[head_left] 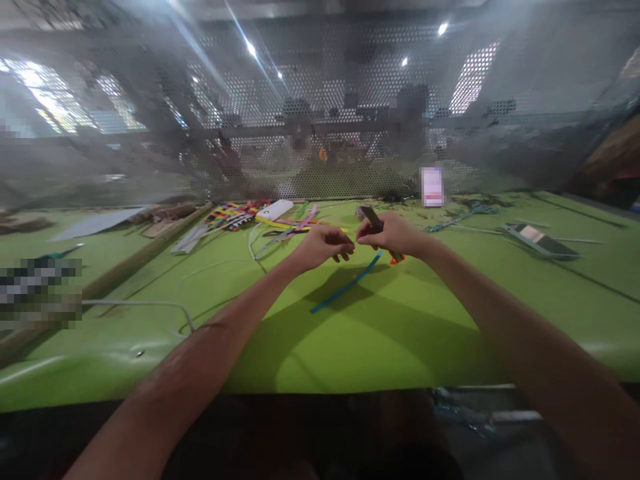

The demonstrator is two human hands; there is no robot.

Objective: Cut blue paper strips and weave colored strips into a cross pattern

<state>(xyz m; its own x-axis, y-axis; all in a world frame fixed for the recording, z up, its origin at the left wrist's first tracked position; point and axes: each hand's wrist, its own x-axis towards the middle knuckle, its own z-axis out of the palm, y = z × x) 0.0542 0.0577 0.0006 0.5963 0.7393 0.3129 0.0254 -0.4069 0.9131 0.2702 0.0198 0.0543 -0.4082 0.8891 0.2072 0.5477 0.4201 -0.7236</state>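
Observation:
My left hand (329, 244) is above the green table, its thumb and fingers closed together; anything between them is too small to make out. Close to its right, my right hand (383, 233) pinches with thumb and forefinger, and a dark, flat-headed tool (370, 217) is tucked in its fingers. The fingertips of both hands nearly meet. Below them a blue strip (347, 285) lies slanting on the table. A small orange piece (397, 258) sits just under my right hand.
Colourful woven strips (233, 217) and a white object (277, 210) lie behind my left hand. A long wooden pole (145, 253) crosses the left side. On the right is a phone-like object (543, 241). A perforated metal panel (340, 160) stands at the back.

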